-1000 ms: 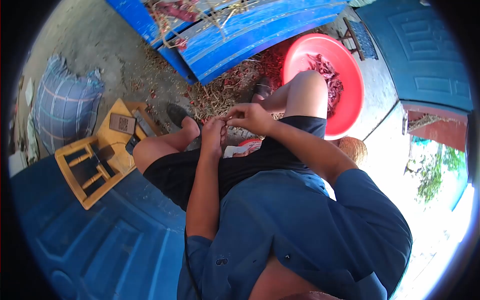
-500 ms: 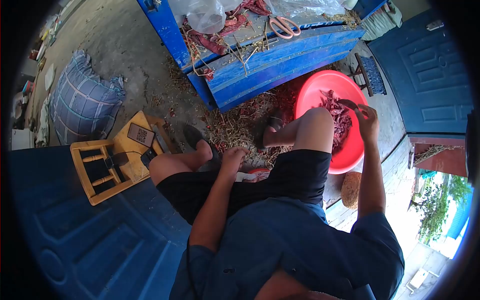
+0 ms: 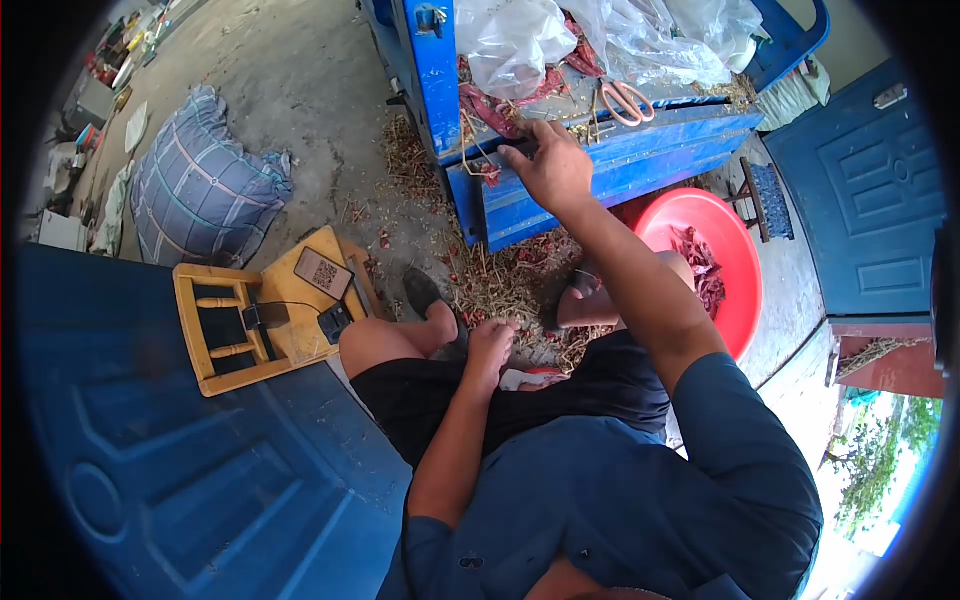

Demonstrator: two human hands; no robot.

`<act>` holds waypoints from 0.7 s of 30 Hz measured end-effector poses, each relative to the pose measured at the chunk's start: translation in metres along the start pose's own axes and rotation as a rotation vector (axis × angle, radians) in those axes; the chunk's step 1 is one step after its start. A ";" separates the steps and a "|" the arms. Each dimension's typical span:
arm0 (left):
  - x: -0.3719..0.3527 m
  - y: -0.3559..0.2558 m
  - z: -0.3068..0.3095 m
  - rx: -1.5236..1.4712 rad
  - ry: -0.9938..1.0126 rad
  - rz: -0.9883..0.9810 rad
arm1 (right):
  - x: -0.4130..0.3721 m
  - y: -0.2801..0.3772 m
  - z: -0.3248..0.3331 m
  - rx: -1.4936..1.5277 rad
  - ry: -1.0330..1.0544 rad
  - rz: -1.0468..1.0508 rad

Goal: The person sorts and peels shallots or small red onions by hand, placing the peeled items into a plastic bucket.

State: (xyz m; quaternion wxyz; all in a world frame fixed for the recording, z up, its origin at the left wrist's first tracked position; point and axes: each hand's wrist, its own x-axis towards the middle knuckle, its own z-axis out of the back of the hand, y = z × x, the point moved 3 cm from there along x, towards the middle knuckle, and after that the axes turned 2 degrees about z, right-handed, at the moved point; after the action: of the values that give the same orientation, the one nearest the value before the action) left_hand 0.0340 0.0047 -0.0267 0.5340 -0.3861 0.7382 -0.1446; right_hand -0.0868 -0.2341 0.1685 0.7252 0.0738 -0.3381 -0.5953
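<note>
Outdoor concrete floor, seen from a seat, looking down over own knees. Far left: plaid sack slumped on the floor, well apart from the work. Next right: wooden stool tipped on its side and serving as a stand. Phone with a square code on its back laid flat on it, small cabled black devices just beside, presumably parked there to stay off the litter yet within reach. Centre: left hand resting low between the knees, fingers slack and apart, nothing seen in it; judged idle, simply propped. Floor ahead of the feet strewn with stems and scraps, left lying underfoot rather than collected. Right hand stretched forward to the near edge of the blue tabletop, back of hand to camera, fingertips at the dried red chilies heaped there. Whether closed on one: cannot tell, contact hidden by the fingers. Clear plastic bags lying over the back of the heap, likely as a cover. Scissors flat on the tabletop just right of the hand, untouched. Further right: red basin on the floor beside the right knee, holding dark red chili pieces, set close for a short swing of the arm. Far right: blue door.
</note>
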 end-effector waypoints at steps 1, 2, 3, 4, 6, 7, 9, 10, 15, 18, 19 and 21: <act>-0.002 -0.003 0.001 -0.002 0.002 -0.018 | 0.006 0.001 -0.006 -0.044 0.023 -0.023; -0.004 -0.004 0.003 -0.007 -0.004 -0.017 | 0.010 0.001 -0.011 -0.088 0.049 -0.048; -0.006 -0.005 0.004 -0.013 -0.008 -0.015 | 0.014 -0.002 -0.014 -0.069 0.089 -0.103; -0.008 -0.005 0.003 -0.019 -0.011 -0.010 | 0.017 -0.005 -0.013 -0.071 0.085 -0.093; -0.002 0.000 0.004 -0.029 0.016 -0.022 | 0.018 -0.024 -0.014 0.108 0.154 -0.164; 0.001 0.001 0.001 -0.008 0.038 -0.021 | 0.015 -0.052 -0.029 0.427 0.104 -0.139; 0.005 0.002 -0.003 0.018 0.067 -0.020 | 0.000 -0.048 0.010 0.505 0.100 -0.201; 0.006 0.002 -0.006 0.010 0.071 -0.025 | -0.014 -0.043 0.032 0.592 0.102 -0.269; 0.005 0.001 -0.016 0.032 0.064 -0.005 | -0.116 -0.080 0.099 0.591 0.799 -0.384; 0.012 0.010 -0.020 0.034 0.108 0.022 | -0.181 -0.087 0.086 0.554 1.185 -0.141; 0.012 0.011 -0.023 0.104 0.112 0.013 | -0.197 -0.080 0.075 0.570 1.263 -0.105; 0.013 0.016 -0.024 0.163 0.127 -0.004 | -0.224 -0.066 0.039 0.701 1.284 -0.018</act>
State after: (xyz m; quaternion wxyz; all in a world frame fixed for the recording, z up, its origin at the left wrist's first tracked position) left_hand 0.0043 0.0009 -0.0359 0.5155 -0.3330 0.7554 -0.2294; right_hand -0.1769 -0.0365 0.0746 0.7093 0.6389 -0.0162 -0.2974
